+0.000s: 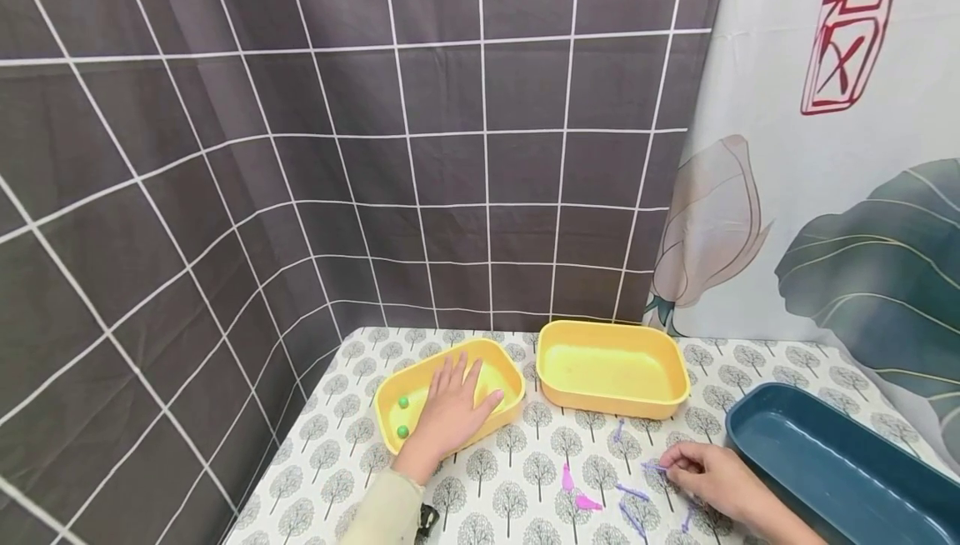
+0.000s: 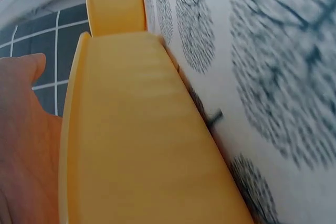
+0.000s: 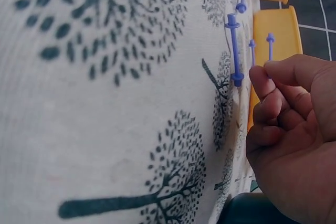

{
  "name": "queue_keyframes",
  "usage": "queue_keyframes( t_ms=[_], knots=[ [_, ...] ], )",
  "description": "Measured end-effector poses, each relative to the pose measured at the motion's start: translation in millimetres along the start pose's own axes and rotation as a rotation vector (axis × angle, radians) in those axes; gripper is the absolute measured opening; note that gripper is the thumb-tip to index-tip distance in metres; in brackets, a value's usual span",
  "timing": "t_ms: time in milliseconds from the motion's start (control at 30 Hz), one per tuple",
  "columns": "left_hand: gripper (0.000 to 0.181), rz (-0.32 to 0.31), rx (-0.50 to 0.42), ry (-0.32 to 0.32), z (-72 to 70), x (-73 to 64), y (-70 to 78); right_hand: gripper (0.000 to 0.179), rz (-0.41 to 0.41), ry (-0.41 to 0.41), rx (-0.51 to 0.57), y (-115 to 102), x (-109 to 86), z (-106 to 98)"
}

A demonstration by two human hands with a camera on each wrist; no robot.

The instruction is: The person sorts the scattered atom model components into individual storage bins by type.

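We take the work as partly begun: one purple rod [image 3: 270,45] is picked up, while four more purple rods [image 1: 633,492] lie scattered on the surface [image 1: 337,437], beside two pink pieces [image 1: 588,502]. Two green balls [image 1: 403,402] sit inside the left yellow tray [image 1: 501,370]. We judge that the loose purple and pink pieces are what is left to handle; the hand over that tray hides part of its inside, so we cannot count everything in it.

Our right hand [image 1: 708,474] pinches the rod near one end between thumb and forefinger, the other fingers curled in, beside the dark blue tray [image 1: 832,445]. Our left hand [image 1: 452,412] has its grip spread, palm down over the left yellow tray; we cannot tell whether the fingertips touch its floor.

The rods look like slim plastic, each with small collars near the ends. The pink pieces are flat-looking and taper at one end, too small for us to read further. The right yellow tray [image 1: 611,370] shares the rounded corners and smooth, slightly glossy walls of the left one; the dark blue tray is longer and shinier. Soft, matte cloth printed with grey trees covers the surface.
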State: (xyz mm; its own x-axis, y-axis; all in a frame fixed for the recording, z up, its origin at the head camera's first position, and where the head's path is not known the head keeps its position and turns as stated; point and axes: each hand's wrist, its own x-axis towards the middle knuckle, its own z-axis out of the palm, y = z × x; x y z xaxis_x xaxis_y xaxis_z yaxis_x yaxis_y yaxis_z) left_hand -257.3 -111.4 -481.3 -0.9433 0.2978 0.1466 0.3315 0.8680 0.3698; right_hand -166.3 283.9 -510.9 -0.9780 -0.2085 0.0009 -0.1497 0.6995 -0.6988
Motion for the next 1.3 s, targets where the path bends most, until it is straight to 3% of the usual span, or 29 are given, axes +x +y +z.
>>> queue_keyframes(
  t_ms=[667,800,1000,1300],
  knots=[
    [0.080,0.089,-0.010,-0.032,19.3,35.8,50.4,0.015,0.052,0.017,0.118,-12.6,9.8,-3.4],
    [0.077,0.103,-0.004,-0.031,24.3,42.5,59.3,0.016,0.088,0.047,0.091,-19.1,13.7,-5.9],
    [0.078,0.123,0.021,-0.026,31.7,53.0,72.6,0.016,0.062,0.145,0.046,-29.4,21.1,-11.9],
    [0.079,0.121,0.118,-0.035,36.8,68.7,89.2,0.019,0.088,0.206,0.085,-42.5,45.6,-16.4]
  ],
)
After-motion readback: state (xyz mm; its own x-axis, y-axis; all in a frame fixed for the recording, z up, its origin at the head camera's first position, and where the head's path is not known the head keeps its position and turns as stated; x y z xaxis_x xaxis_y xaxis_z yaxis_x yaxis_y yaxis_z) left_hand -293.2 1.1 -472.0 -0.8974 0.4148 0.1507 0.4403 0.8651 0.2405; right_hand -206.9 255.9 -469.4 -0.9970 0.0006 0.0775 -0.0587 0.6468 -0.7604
